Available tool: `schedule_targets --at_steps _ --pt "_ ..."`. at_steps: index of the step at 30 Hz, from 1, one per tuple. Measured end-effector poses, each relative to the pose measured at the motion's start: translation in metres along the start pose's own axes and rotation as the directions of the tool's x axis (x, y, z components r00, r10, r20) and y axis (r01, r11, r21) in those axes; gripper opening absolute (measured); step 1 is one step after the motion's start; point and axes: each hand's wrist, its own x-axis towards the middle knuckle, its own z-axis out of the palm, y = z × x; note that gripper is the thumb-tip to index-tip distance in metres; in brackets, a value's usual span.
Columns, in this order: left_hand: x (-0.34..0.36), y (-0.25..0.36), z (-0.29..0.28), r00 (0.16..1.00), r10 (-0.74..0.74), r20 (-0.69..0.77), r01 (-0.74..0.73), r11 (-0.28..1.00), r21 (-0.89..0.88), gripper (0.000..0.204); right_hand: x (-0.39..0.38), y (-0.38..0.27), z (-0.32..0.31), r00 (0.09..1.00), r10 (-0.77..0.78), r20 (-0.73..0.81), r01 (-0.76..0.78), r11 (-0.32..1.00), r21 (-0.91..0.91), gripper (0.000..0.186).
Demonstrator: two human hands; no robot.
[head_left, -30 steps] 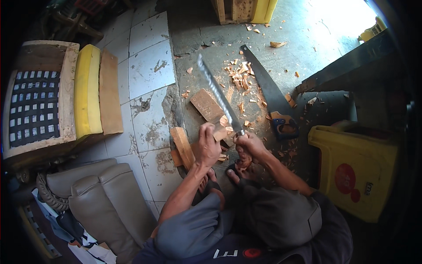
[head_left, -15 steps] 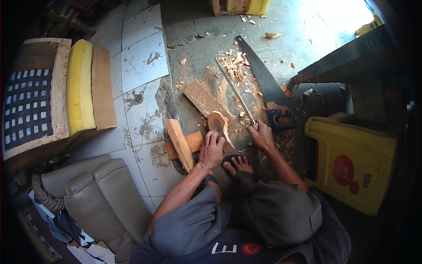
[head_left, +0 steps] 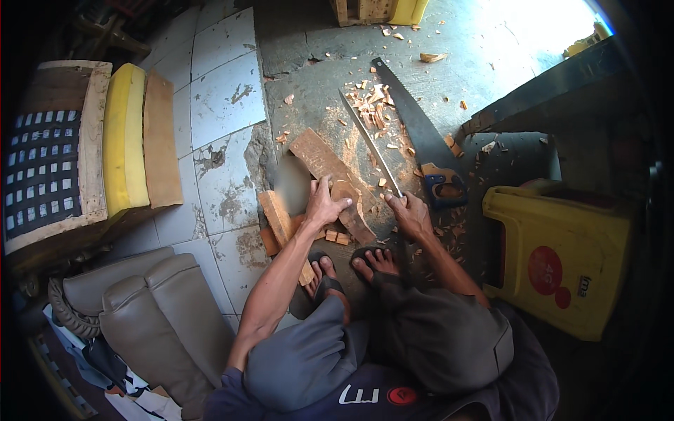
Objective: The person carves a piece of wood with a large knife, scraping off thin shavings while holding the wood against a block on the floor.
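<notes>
My left hand [head_left: 324, 210] is closed around the near left side of a small wooden block [head_left: 354, 200], which has a curved top and sits over a brown plank [head_left: 309, 146]. My right hand [head_left: 411, 215] grips a long, straight-bladed knife [head_left: 366, 136], its blade angled up and left above the shaving-strewn concrete. A handsaw [head_left: 404, 101] with a blue and wooden handle lies to the right of the blade. Pale wood pieces [head_left: 279, 214] rest left of my feet. An indistinct grey blur beside my left hand is too smeared to identify.
Wood shavings [head_left: 379, 105] litter the concrete, bordered left by cracked tiles [head_left: 227, 105]. A wooden frame with yellow foam [head_left: 124, 137] and grey padded cushions [head_left: 165, 316] are at left. A yellow plastic stool or crate [head_left: 562, 259] and dark bench [head_left: 533, 95] stand right; another frame [head_left: 372, 10] is ahead.
The knife has dropped from above the block to lower right of it and stayed there. Over the last half second my left hand has shifted upward and slightly left on the block.
</notes>
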Motion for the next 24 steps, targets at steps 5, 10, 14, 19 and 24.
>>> schedule_targets --at_steps 5,10,14,19,24 --pt "-0.002 -0.041 0.005 0.995 -0.092 0.035 0.099 0.923 -0.372 0.068 -0.005 -0.016 -0.003 0.997 0.029 0.071 -0.031 0.999 0.036 0.066" --pt "-0.020 -0.003 -0.027 0.972 -0.024 -0.234 -0.143 0.729 -0.670 0.054 -0.018 -0.031 -0.019 0.995 -0.030 0.100 -0.002 0.953 0.304 0.048" --pt "-0.016 -0.004 -0.032 0.927 -0.118 -0.356 0.037 0.973 -0.227 0.050 -0.006 -0.038 0.006 0.924 -0.379 -0.052 0.382 0.923 0.052 0.049" --pt "-0.014 -0.015 -0.019 0.878 0.060 -0.476 -0.099 0.993 -0.058 0.046 -0.008 -0.035 0.032 0.866 -0.499 0.040 0.500 0.858 -0.116 0.040" --pt "-0.004 -0.012 -0.026 0.876 0.153 -0.458 -0.172 0.985 0.000 0.041 -0.007 -0.067 0.031 0.857 -0.506 0.098 0.515 0.845 -0.144 0.029"
